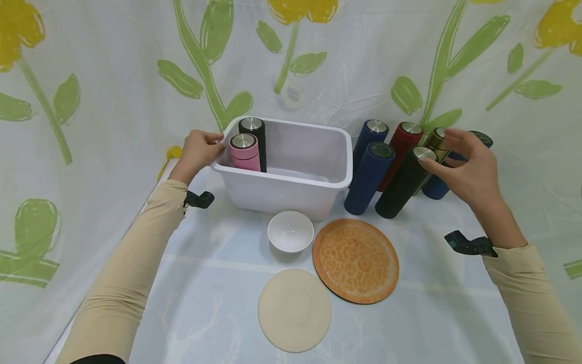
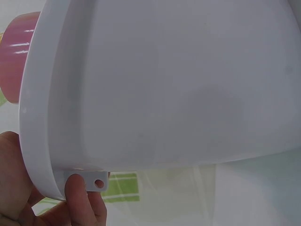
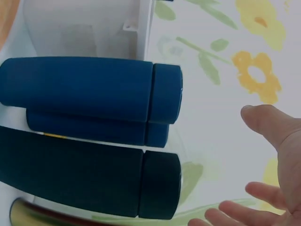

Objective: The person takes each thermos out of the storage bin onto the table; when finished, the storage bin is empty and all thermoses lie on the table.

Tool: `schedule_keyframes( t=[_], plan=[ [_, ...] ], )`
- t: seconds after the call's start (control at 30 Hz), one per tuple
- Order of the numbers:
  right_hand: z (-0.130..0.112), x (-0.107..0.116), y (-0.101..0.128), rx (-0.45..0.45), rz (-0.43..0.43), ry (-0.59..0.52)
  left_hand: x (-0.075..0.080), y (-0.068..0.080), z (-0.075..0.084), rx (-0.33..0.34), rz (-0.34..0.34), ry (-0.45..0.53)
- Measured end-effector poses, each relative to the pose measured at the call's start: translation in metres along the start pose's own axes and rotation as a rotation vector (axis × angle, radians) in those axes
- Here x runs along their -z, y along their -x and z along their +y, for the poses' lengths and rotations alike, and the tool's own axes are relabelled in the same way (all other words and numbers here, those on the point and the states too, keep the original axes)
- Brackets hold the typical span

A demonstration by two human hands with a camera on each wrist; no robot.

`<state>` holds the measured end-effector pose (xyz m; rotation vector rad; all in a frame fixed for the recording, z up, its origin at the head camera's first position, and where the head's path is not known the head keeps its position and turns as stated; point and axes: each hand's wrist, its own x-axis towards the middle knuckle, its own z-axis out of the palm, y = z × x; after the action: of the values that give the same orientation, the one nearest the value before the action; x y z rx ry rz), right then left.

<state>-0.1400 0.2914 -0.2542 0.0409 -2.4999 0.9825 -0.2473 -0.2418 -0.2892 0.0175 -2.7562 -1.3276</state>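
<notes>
My left hand grips the left end of a white plastic tub. In the left wrist view a finger curls over the small holed tab under the tub's rim. Inside the tub's left end stand a pink thermos flask and a taller black thermos flask. My right hand hovers over a group of flasks at the right, its thumb and fingers spread with nothing held. Nearest to it are a dark green flask and a gold flask.
Also in the group are a front blue flask, a rear blue flask, a red flask and another blue flask. A white bowl, a brown round mat and a beige disc lie in front.
</notes>
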Motion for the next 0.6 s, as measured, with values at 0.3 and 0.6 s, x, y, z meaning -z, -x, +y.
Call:
schedule_keyframes(
  t=[0.3,0.6],
  plan=[
    [-0.016,-0.003,0.001,0.059,0.030,0.004,0.001,0.000,0.003,0.016,-0.001,0.009],
    [-0.024,-0.006,0.009,0.095,0.016,-0.018,0.001,0.001,0.003,0.014,-0.006,-0.028]
  ],
)
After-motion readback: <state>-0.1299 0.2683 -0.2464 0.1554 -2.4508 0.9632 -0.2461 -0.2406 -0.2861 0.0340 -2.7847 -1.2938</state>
